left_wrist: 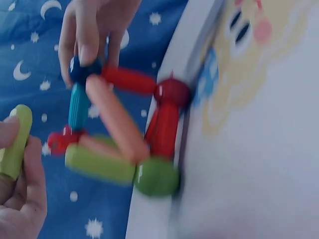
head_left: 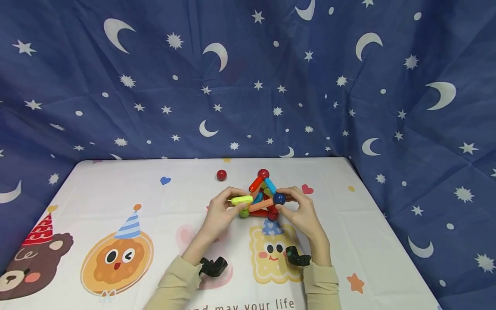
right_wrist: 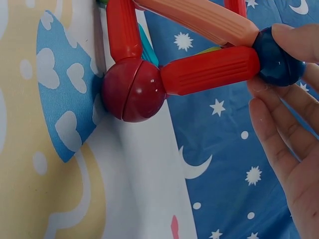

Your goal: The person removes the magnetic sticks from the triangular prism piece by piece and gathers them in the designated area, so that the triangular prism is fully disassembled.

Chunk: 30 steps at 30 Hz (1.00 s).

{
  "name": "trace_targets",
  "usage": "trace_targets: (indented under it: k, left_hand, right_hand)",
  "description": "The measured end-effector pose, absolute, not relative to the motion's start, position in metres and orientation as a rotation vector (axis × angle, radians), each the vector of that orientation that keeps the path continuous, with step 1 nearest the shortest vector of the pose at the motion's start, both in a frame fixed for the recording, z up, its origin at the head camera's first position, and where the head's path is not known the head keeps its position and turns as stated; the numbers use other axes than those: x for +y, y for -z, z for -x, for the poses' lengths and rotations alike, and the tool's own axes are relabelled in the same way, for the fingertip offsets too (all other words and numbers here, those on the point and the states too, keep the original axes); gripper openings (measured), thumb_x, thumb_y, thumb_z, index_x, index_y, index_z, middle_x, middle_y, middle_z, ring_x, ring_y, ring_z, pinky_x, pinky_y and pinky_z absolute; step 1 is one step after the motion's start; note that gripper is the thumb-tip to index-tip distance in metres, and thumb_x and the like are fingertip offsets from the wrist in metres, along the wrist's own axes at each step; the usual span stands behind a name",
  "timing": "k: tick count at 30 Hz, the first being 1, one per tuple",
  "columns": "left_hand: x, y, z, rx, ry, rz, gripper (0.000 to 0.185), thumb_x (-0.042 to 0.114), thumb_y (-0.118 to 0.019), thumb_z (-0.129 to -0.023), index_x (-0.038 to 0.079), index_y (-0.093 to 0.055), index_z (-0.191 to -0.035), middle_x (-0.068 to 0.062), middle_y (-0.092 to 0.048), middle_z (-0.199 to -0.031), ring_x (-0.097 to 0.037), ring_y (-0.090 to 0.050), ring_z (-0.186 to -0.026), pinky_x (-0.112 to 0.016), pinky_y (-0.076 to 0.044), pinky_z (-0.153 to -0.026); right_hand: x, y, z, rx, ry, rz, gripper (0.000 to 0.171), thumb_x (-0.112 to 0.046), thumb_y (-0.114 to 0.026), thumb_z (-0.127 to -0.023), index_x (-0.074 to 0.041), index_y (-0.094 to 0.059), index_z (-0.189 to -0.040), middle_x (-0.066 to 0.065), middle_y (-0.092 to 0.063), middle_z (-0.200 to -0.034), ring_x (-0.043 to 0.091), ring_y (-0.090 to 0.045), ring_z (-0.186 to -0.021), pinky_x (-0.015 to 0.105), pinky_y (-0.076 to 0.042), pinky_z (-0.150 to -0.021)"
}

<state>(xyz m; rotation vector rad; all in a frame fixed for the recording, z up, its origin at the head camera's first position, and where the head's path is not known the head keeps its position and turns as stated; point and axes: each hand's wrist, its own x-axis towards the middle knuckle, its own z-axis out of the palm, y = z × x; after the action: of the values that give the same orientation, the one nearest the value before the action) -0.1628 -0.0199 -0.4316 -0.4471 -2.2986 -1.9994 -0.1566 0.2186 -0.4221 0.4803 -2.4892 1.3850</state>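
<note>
My left hand (head_left: 218, 214) pinches a yellow-green rod (head_left: 242, 199) between thumb and fingers; in the left wrist view this rod (left_wrist: 16, 142) is apart from the structure. My right hand (head_left: 305, 215) holds a dark blue ball (head_left: 279, 198) at an upper corner of a ball-and-rod structure. From that ball run an orange rod (left_wrist: 117, 117), a red rod (right_wrist: 212, 70) and a light blue rod (left_wrist: 78, 105). Lower down, a dark red ball (right_wrist: 133, 89) and a green ball (left_wrist: 157, 177) form corners. Another red ball (head_left: 263, 174) tops the far side.
A loose red ball (head_left: 221, 175) lies on the table behind the left hand. The white tablecloth (head_left: 368, 241) has printed cartoon figures. A blue curtain (head_left: 248, 107) with moons and stars hangs behind the table and along its sides.
</note>
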Motion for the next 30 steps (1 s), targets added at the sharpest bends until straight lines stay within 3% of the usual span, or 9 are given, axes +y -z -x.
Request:
trace_targets:
  k: [3,9,14,20,30]
  left_hand:
    - [-0.038,0.433,0.172,-2.316,1.933,0.392,0.024,0.006,-0.074,-0.082,0.006,-0.065,-0.104,-0.012,-0.067,-0.104,-0.017,-0.060,-0.096,-0.022,-0.050,-0.081]
    - [-0.067,0.435,0.195,-2.367,1.926,0.235,0.027,0.004,-0.075,-0.080,0.003,-0.064,-0.105,-0.014,-0.065,-0.107,-0.010,-0.061,-0.092,-0.012,-0.050,-0.079]
    - [-0.084,0.442,0.218,-2.434,1.904,0.145,0.029,-0.002,-0.071,-0.081,0.000,-0.064,-0.109,-0.018,-0.061,-0.113,-0.017,-0.061,-0.093,-0.009,-0.050,-0.077]
    - [-0.094,0.453,0.241,-2.596,1.744,0.074,0.027,-0.002,-0.069,-0.083,0.002,-0.066,-0.110,-0.018,-0.060,-0.118,-0.028,-0.063,-0.099,-0.014,-0.050,-0.075]
    - [-0.094,0.474,0.264,-2.716,1.554,-0.004,0.021,0.001,-0.074,-0.079,0.000,-0.067,-0.098,-0.019,-0.067,-0.098,-0.022,-0.059,-0.087,-0.018,-0.045,-0.070]
  right_hand:
    - [0.224,0.435,0.163,-2.482,-1.386,-0.486,0.039,-0.004,-0.076,-0.079,-0.014,-0.066,-0.115,0.002,-0.066,-0.108,0.015,-0.061,-0.093,0.033,-0.050,-0.090]
    - [0.224,0.434,0.163,-2.495,-1.373,-0.476,0.039,-0.006,-0.076,-0.079,-0.014,-0.066,-0.116,0.001,-0.066,-0.108,0.013,-0.060,-0.094,0.036,-0.050,-0.091]
    - [0.224,0.433,0.163,-2.498,-1.376,-0.469,0.039,-0.005,-0.076,-0.079,-0.015,-0.066,-0.116,0.000,-0.066,-0.108,0.013,-0.060,-0.094,0.035,-0.050,-0.091]
    - [0.224,0.433,0.163,-2.494,-1.371,-0.470,0.039,-0.005,-0.076,-0.079,-0.016,-0.066,-0.115,0.000,-0.067,-0.108,0.013,-0.060,-0.094,0.037,-0.051,-0.090]
    - [0.225,0.435,0.164,-2.492,-1.367,-0.472,0.040,-0.006,-0.076,-0.079,-0.018,-0.066,-0.116,-0.001,-0.067,-0.108,0.013,-0.061,-0.094,0.027,-0.049,-0.090]
